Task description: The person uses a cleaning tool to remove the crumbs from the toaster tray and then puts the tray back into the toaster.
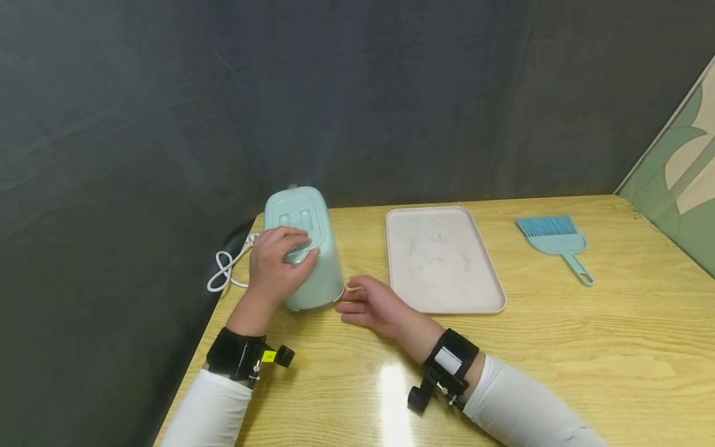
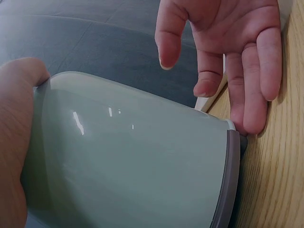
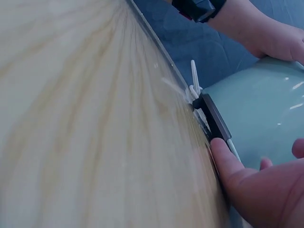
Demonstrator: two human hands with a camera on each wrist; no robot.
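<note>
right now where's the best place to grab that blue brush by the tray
Judging by its pose, take the blue brush by its thin handle, coming from the near right edge of the table. It lies flat with bristles pointing away and the handle angled toward the person, clear of the tray.

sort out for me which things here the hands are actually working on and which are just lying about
In hand:
- mint green appliance, tilted, its base rim on the table
- left hand, gripping its top
- right hand, fingers at its base rim
- white cord, trailing behind it

Lying about:
- pale tray, untouched
- blue brush, at the far right
</note>
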